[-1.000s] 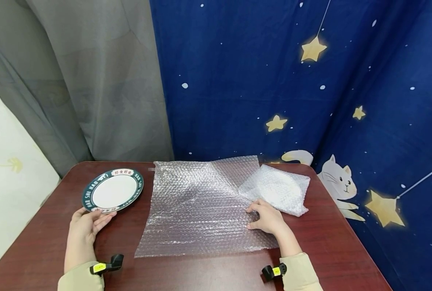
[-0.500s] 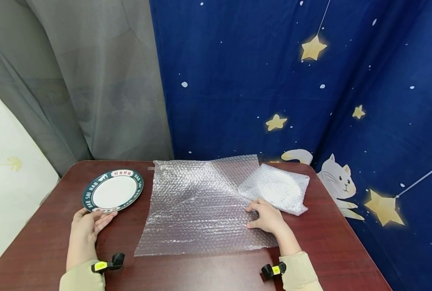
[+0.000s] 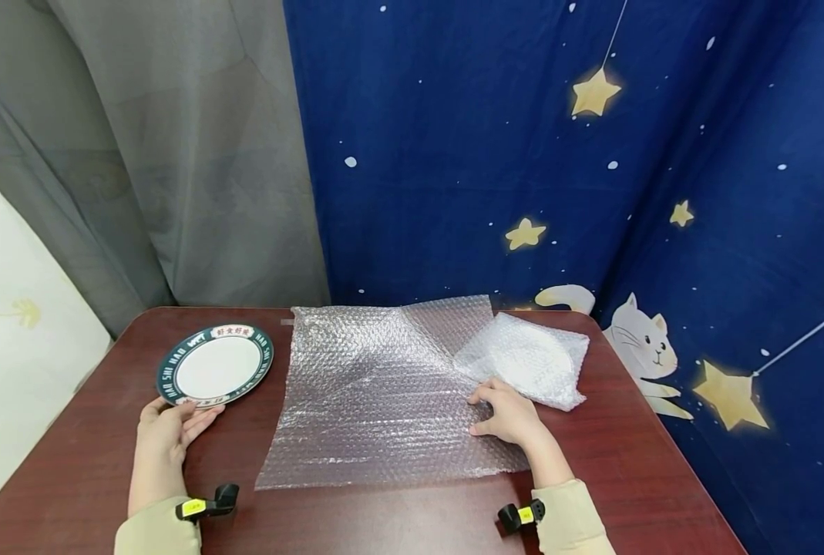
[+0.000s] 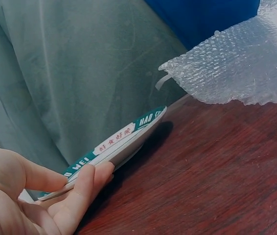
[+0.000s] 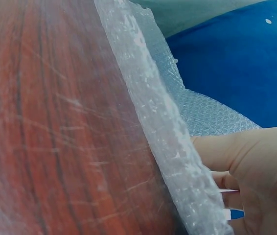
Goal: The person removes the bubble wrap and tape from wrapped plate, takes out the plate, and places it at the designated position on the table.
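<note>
While left hand (image 3: 165, 433) pinches plate (image 3: 219, 367) by rim, left of bubble-wrap sheet (image 3: 377, 397), right hand (image 3: 509, 416) touches sheet's right side; whether gripping, I can't tell. I'd want firm rim pinch, light touch on sheet, no creasing.

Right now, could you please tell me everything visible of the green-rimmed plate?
The plate has a white centre and a dark green rim with white "HAO SHI HAO WEI" lettering and pale panels of red Chinese characters. It looks like ceramic or melamine. Face up, it is at the left of the table, apart from the bubble wrap sheet. The left hand pinches its near edge, thumb on top, fingers underneath. That edge is raised; contact with the table is unclear.
</note>
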A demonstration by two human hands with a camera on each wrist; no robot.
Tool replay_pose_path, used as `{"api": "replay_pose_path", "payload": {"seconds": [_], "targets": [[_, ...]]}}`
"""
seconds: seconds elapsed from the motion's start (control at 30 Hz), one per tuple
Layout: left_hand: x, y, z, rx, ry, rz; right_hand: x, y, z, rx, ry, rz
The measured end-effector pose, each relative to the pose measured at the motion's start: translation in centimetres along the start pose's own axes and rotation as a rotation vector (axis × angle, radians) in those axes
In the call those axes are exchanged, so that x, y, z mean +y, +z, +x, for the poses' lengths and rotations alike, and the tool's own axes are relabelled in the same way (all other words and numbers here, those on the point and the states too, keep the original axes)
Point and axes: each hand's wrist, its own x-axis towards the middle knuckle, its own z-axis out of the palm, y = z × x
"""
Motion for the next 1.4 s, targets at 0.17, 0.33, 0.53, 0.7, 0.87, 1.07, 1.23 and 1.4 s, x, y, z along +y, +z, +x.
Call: {"api": "replay_pose_path", "payload": {"seconds": [0.17, 0.33, 0.53, 0.7, 0.87, 1.07, 1.23, 1.4], "targets": [[-0.1, 0.0, 0.1, 0.020, -0.008, 0.023, 0.0, 0.2, 0.0, -0.006, -0.001, -0.002], [-0.2, 0.1, 0.5, 0.039, 0.000, 0.059, 0.1, 0.1, 0.1, 0.001, 0.008, 0.001], [-0.3, 0.4, 0.4, 0.050, 0.019, 0.110, 0.0, 0.0, 0.1, 0.004, 0.001, 0.003], [-0.5, 0.6, 0.1, 0.038, 0.059, 0.181, 0.0, 0.0, 0.0, 0.001, 0.000, 0.004], [-0.8, 0.6, 0.2, 0.028, 0.068, 0.301, 0.1, -0.2, -0.1, -0.016, 0.002, 0.024], [-0.7, 0.4, 0.3, 0.033, 0.028, 0.384, 0.1, -0.4, -0.1, -0.043, -0.015, 0.043], [-0.5, 0.5, -0.1, -0.024, -0.004, 0.430, 0.3, -0.4, -0.2, -0.068, -0.040, 0.060], [-0.2, 0.7, -0.5, -0.102, -0.042, 0.465, 0.6, -0.3, -0.3, -0.057, -0.076, 0.081]]}}
